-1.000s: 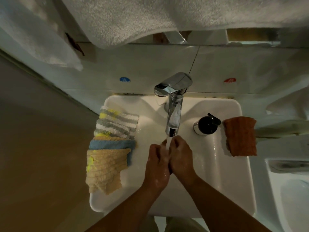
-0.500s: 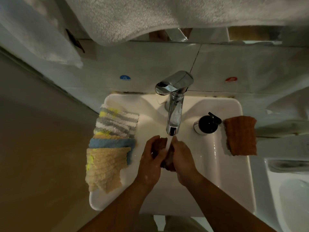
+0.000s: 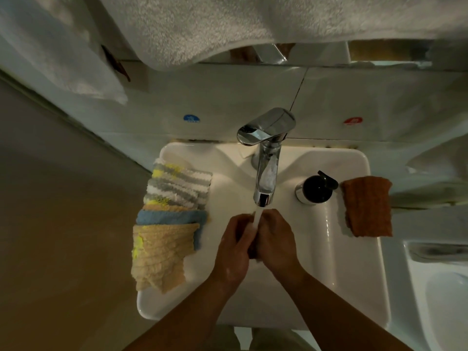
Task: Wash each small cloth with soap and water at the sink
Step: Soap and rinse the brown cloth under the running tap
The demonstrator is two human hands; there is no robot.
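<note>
My left hand (image 3: 234, 245) and my right hand (image 3: 276, 239) press together over the white sink (image 3: 336, 287), both closed on a small dark brown cloth (image 3: 252, 250) that shows only between the palms. Water runs from the chrome tap (image 3: 266, 178) onto the hands and the cloth. A pile of small cloths lies on the sink's left rim: a grey, white and yellow striped cloth (image 3: 179, 184), a blue cloth (image 3: 169, 217) and a beige cloth (image 3: 159, 254). An orange-brown cloth (image 3: 367, 206) lies on the right rim. A black-topped soap dispenser (image 3: 316, 187) stands beside the tap.
A large white towel (image 3: 228, 29) hangs overhead above the tap. Another white towel (image 3: 63, 54) hangs at the upper left. A blue sticker (image 3: 191, 118) and a red sticker (image 3: 352, 120) mark the wall behind. A second white basin (image 3: 440, 287) sits at the right edge.
The hands parted slightly half a second ago, showing the brown cloth, and have now closed together on it again under the running water.
</note>
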